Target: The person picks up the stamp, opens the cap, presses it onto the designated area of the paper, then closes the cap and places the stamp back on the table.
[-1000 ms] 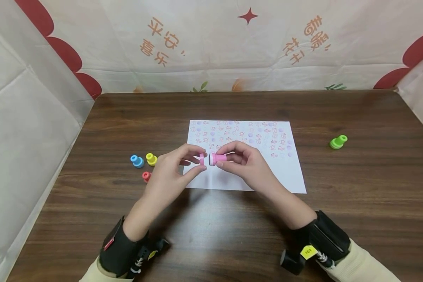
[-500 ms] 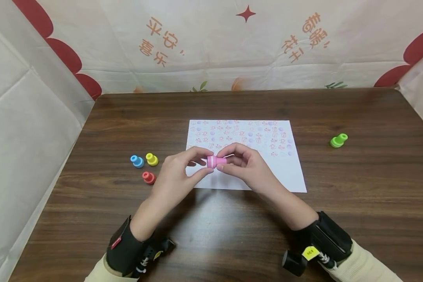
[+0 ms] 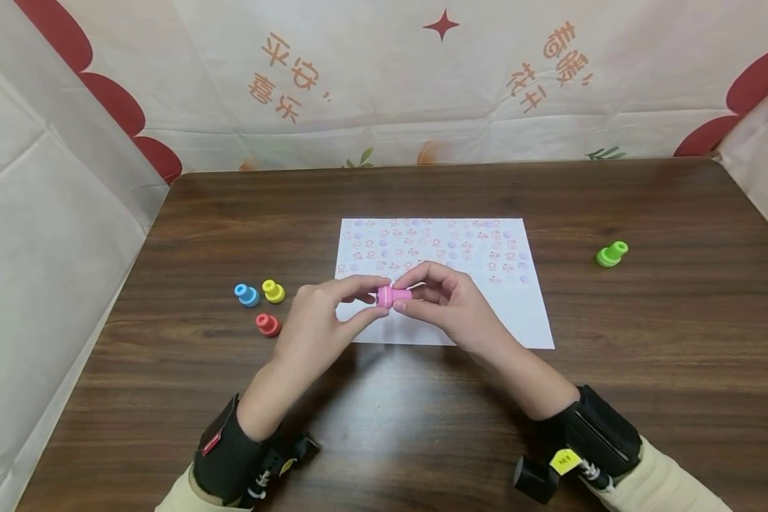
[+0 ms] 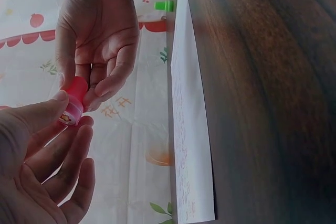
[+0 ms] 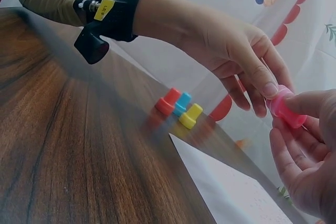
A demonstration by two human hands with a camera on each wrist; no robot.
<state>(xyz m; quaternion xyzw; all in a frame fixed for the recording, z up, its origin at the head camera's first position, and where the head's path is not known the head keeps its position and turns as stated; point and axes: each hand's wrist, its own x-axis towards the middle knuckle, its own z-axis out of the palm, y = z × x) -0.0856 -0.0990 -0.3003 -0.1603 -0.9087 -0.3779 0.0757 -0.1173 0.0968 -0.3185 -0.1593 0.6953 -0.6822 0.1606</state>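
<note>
Over the white paper (image 3: 480, 313), both hands are on one pink stamp (image 3: 393, 296), held sideways in the air. My left hand (image 3: 313, 320) pinches its wide capped end between thumb and fingers. The narrow handle sits in the thumb and fingertips of my right hand (image 3: 451, 306). In the left wrist view a small coloured picture shows on the wide end of the pink stamp (image 4: 77, 95). The paper bears rows of faint red and purple prints on its upper part.
A blue stamp (image 3: 247, 295), a yellow stamp (image 3: 273, 291) and a red stamp (image 3: 268, 325) stand left of the paper. A green stamp (image 3: 611, 254) stands far right on the brown wooden table (image 3: 665, 320). A printed cloth (image 3: 384, 85) hangs behind.
A second ago my left hand held the pink cap apart from the stamp. It moved right and brought the cap onto the wide end; the white gap has closed.
</note>
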